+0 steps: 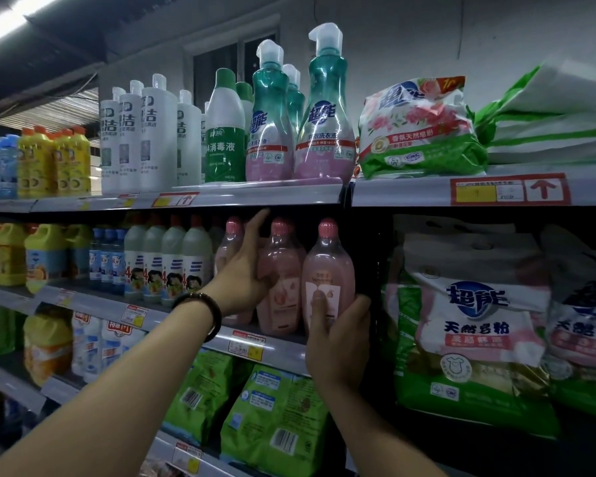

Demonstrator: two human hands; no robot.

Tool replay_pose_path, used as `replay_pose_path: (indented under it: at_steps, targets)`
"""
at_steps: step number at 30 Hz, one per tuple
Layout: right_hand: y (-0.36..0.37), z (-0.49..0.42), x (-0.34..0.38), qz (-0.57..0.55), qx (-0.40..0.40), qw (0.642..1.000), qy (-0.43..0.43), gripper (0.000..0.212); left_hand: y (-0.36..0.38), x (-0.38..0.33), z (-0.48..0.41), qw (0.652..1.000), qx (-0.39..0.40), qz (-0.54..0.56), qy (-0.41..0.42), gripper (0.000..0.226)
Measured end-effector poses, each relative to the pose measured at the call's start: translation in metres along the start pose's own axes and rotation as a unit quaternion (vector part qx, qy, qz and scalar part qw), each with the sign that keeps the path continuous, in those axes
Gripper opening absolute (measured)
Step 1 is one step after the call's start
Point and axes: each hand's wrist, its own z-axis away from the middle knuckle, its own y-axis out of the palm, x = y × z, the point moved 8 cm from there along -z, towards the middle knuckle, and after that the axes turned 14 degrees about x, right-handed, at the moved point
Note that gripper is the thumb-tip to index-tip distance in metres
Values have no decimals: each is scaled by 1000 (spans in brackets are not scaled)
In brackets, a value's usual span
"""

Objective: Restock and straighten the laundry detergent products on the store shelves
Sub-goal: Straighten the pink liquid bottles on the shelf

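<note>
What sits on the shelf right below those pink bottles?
Green bags, backs showing barcodes, stand below the pink bottles. The right hand and forearm cover part of one bag; whatever is behind them is hidden.

Top shelf (255, 196): white bottles (145, 139), one green-labelled bottle (225, 146) and teal pump bottles (324, 132) stand upright. A powder bag (420, 132) lies at right, beside folded green-and-white bags (547, 125).

Middle shelf (283, 352): yellow jugs (45, 253), blue bottles (107, 259), pale grey bottles (172, 259) and pink bottles (327, 266) stand in rows near the front edge.

Lower shelf (162, 442): green pouches (276, 418).

Right bay: large powder bags (475, 321), apparently upright; their base is in shadow.
</note>
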Motion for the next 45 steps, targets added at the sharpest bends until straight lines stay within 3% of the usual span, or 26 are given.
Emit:
replay_pose_path:
  at_steps: [5, 10, 16, 20, 24, 33, 45]
  targets:
    - [0, 0, 1, 3, 1, 1000, -1, 55, 4, -2, -13, 987, 101, -121, 7, 80]
    - [1, 0, 1, 5, 2, 1000, -5, 58, 5, -5, -18, 970, 131, -204, -8, 78]
    - [0, 1, 0, -4, 0, 1000, -12, 53, 16, -16, -12, 963, 101, -247, -36, 93]
    - [1, 0, 1, -5, 3, 1000, -11, 53, 18, -19, -8, 962, 65, -262, -30, 76]
    - [0, 1, 2, -3, -1, 1000, -16, 54, 16, -28, -9, 928, 22, -364, -71, 87]
    - [1, 0, -2, -4, -4, 1000, -9, 56, 11, -31, -8, 947, 78, -309, -52, 92]
    - [-2, 1, 4, 30, -5, 1000, -8, 59, 21, -17, -12, 970, 28, -238, -25, 100]
